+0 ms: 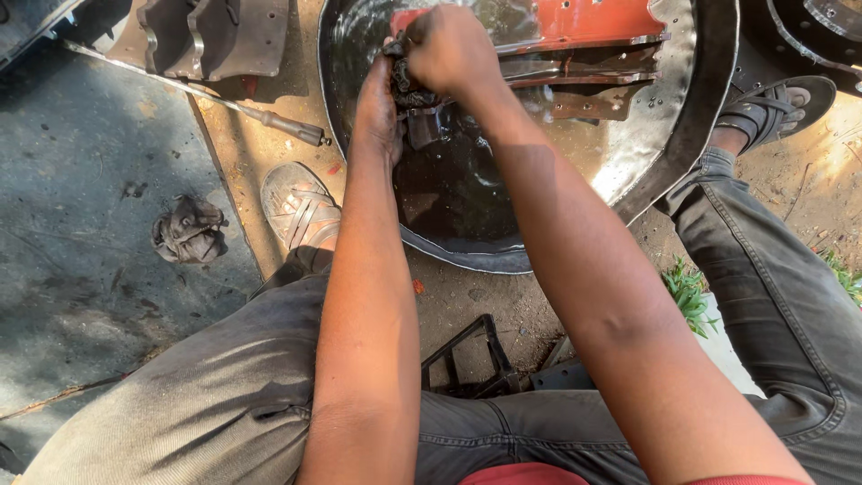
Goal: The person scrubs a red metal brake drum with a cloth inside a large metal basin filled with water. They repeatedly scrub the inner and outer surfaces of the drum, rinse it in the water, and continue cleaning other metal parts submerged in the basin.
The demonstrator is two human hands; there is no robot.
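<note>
Both my hands work over a wide metal basin (669, 135) holding dark liquid. My right hand (449, 47) is closed on a black, soaked rag (406, 85) above the liquid. My left hand (377, 108) grips a small dark metal part (422, 126) just beneath the rag, partly hidden by my fingers. Red-painted metal plates (584, 22) with grey undersides lie in the basin's far side.
A long metal rod with a handle (269, 117) lies on the ground at left, beside grey metal parts (215, 36). A crumpled dirty rag (187, 231) sits on the concrete. My sandalled feet (301, 207) flank the basin. A black metal frame (467, 359) lies between my legs.
</note>
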